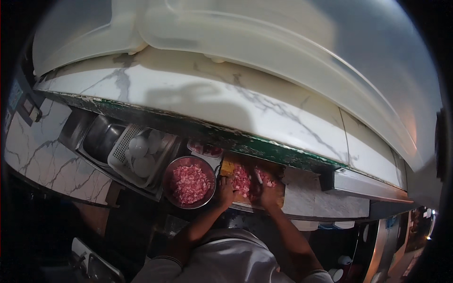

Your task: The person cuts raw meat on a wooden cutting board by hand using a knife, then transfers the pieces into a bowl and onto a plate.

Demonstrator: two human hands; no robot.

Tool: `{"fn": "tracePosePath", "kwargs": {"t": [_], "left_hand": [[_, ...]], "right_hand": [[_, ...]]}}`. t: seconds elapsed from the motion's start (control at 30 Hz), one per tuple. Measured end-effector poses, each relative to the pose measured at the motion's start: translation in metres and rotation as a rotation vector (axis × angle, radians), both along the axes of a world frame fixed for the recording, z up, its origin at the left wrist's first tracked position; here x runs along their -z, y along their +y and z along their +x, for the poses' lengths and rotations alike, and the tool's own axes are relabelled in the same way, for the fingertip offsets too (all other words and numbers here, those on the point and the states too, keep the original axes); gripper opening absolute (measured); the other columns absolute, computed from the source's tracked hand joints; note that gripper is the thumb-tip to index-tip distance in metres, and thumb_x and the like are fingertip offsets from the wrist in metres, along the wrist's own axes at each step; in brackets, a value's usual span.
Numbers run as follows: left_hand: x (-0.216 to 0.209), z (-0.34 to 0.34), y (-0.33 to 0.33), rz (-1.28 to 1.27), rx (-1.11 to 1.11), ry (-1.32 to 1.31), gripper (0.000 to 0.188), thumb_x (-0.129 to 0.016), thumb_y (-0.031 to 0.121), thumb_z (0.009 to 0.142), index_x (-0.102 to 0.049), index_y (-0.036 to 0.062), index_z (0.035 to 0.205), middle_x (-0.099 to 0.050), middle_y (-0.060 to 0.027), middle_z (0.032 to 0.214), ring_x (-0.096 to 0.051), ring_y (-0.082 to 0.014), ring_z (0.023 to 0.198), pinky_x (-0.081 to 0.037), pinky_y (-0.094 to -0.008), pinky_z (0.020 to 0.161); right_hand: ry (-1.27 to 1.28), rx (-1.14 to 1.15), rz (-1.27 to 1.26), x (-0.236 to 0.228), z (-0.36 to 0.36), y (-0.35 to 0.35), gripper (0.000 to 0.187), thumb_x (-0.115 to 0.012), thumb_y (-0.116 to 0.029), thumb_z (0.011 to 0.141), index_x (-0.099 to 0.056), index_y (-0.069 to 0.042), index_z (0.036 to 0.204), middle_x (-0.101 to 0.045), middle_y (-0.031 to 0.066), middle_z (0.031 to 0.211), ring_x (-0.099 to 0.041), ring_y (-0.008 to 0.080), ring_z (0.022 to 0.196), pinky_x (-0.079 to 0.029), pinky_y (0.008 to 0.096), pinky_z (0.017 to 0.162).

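Observation:
On a wooden cutting board (240, 205) lies chopped pink and red meat (242, 180), with a smaller pile of meat (268, 178) on its right side. My left hand (226, 191) is at the board's left edge, next to the chopped meat; its fingers are too dark and small to make out. My right hand (271, 195) is closed at the board's right side around what looks like a knife (258, 176), whose pale narrow edge shows between the two piles. A yellow block or cloth (227, 168) sits at the board's far left corner.
Left of the board stands a round metal bowl (166, 188) full of chopped meat. Behind it is a tray with more meat (204, 149). Further left, a white basket (118, 153) of bowls sits in a steel sink (98, 141). A marble-patterned shelf (188, 94) with large translucent containers (264, 42) overhangs the counter.

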State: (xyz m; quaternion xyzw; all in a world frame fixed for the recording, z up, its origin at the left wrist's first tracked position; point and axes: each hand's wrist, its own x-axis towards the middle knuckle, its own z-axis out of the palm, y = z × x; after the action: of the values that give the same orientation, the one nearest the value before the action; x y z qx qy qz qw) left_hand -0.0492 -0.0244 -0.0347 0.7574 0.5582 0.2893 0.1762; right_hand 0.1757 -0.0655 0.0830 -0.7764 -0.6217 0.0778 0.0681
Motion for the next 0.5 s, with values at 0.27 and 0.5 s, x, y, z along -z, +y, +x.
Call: {"fn": "tracePosePath", "kwargs": {"t": [0.27, 0.5], "left_hand": [[-0.007, 0.002, -0.002, -0.144, -0.062, -0.103, 0.079, -0.098, 0.027, 0.073, -0.057, -0.0009, 0.134, -0.053, -0.0221, 0.138, -0.055, -0.0437, 0.132, -0.049, -0.0528, 0.109], [-0.022, 0.004, -0.003, -0.161, -0.042, -0.044, 0.08, -0.098, 0.03, 0.073, -0.058, 0.0006, 0.135, -0.052, -0.0206, 0.14, -0.057, -0.0431, 0.129, -0.05, -0.0519, 0.108]], "right_hand": [[0.098, -0.083, -0.015, -0.004, 0.023, 0.011, 0.046, -0.058, -0.043, 0.107, -0.062, -0.015, 0.143, -0.076, 0.0284, 0.106, -0.075, 0.0473, 0.1, -0.057, 0.0603, 0.091], [0.138, -0.055, 0.032, 0.032, 0.049, -0.01, 0.049, -0.06, -0.038, 0.106, -0.06, -0.013, 0.148, -0.072, 0.0302, 0.122, -0.07, 0.0501, 0.114, -0.058, 0.0601, 0.096]]}}
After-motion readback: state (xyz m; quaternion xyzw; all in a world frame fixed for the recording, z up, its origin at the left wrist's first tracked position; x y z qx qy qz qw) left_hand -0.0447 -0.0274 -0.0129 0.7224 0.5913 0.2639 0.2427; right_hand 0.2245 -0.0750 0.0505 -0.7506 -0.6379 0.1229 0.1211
